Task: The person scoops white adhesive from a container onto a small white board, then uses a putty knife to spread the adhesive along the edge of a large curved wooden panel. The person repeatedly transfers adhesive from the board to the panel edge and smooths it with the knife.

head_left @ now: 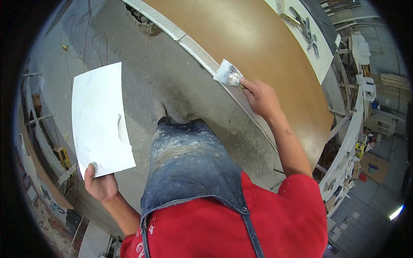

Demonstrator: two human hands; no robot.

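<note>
My left hand (102, 184) grips a stiff white sheet (97, 116) by its near edge, thumb on top and fingers beneath. A ridge of white paste (120, 129) lies along the sheet's right side. My right hand (261, 99) is closed round the handle of a putty knife (229, 74), whose broad blade is smeared with white. The blade is over a pale, textured edge strip (195, 50) along a large brown board (275, 64). Whether it touches the strip, I cannot tell.
Several dark metal clamps (306, 30) lie on a white panel beyond the brown board. A rough-edged block (144, 21) shows beside the strip's far end. Racks with boards (38, 116) line the left; a cluttered bench (344, 172) stands right. Grey floor (142, 86) lies between.
</note>
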